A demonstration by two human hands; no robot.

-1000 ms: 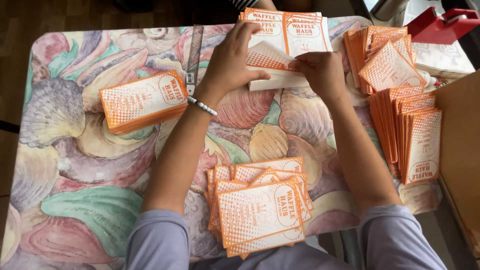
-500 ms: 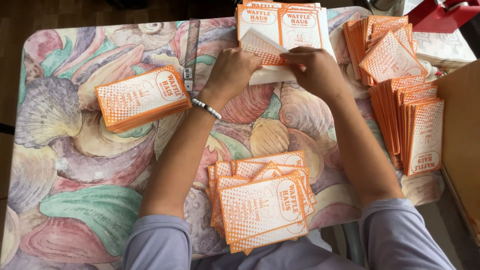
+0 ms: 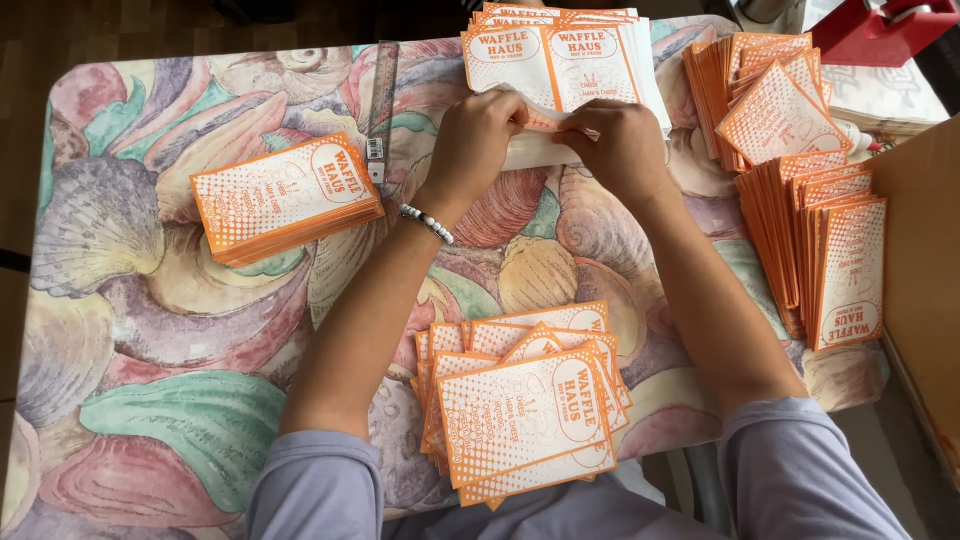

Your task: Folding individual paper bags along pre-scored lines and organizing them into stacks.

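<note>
Both of my hands meet at the far middle of the table on one orange and white paper bag (image 3: 545,118). My left hand (image 3: 478,135), with a bead bracelet at the wrist, pinches the bag's left part. My right hand (image 3: 622,145) presses and pinches its right part. The bag lies on the near edge of a flat stack of unfolded orange and white sheets (image 3: 560,60). Most of the held bag is hidden under my fingers.
A neat pile of orange bags (image 3: 285,198) lies at the left, a loose pile (image 3: 525,405) near my body, and fanned rows (image 3: 820,230) at the right. A ruler (image 3: 380,110), a red tape dispenser (image 3: 880,30) and a cardboard box (image 3: 925,290) border the shell-patterned tablecloth (image 3: 120,330).
My hands have drawn together over the bag. The left hand has dropped from the top of the sheet stack to its near edge, and the bag is now folded smaller under my fingers.
</note>
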